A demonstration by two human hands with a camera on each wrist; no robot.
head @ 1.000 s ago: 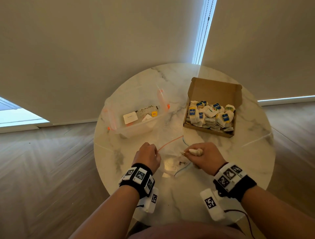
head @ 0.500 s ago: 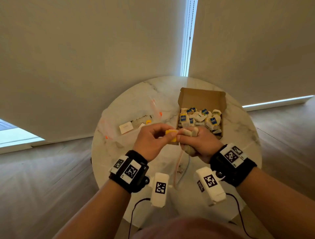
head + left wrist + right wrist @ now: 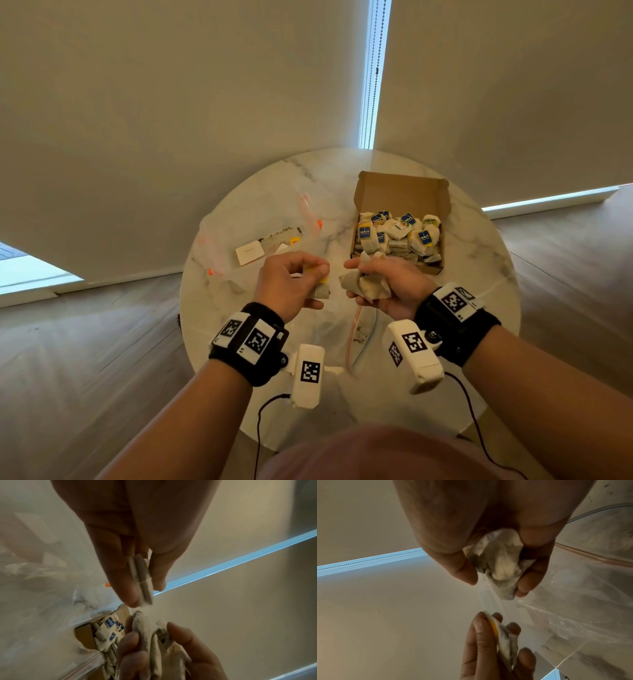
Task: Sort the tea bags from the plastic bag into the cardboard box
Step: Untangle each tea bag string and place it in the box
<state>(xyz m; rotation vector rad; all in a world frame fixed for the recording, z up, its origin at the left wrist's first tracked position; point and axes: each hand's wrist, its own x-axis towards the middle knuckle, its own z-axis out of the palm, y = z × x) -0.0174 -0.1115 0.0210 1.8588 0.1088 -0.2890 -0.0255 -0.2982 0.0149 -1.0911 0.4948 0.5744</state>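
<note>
Both hands are raised above the round marble table [image 3: 479,281]. My left hand [image 3: 294,281] pinches one tea bag with a yellow tag [image 3: 320,289] between thumb and fingers [image 3: 142,580]; in the right wrist view the same tea bag [image 3: 505,642] shows at the bottom. My right hand [image 3: 380,284] grips a crumpled bunch of tea bags [image 3: 363,286] [image 3: 500,562] [image 3: 150,631]. The open cardboard box [image 3: 400,192] behind the right hand is packed with tea bags [image 3: 397,233], many with blue tags. The clear plastic zip bag [image 3: 356,329] lies on the table below the hands.
A clear plastic container [image 3: 253,246] with orange clips stands at the left back of the table, holding a white card and small items. Wrist camera cables hang off the table's near edge. Wooden floor surrounds the table; blinds hang behind it.
Both hands rose from the zip bag on the table. They met half a second ago at the yellow-tagged tea bag and have since drawn apart, the left keeping that bag, the right its bunch.
</note>
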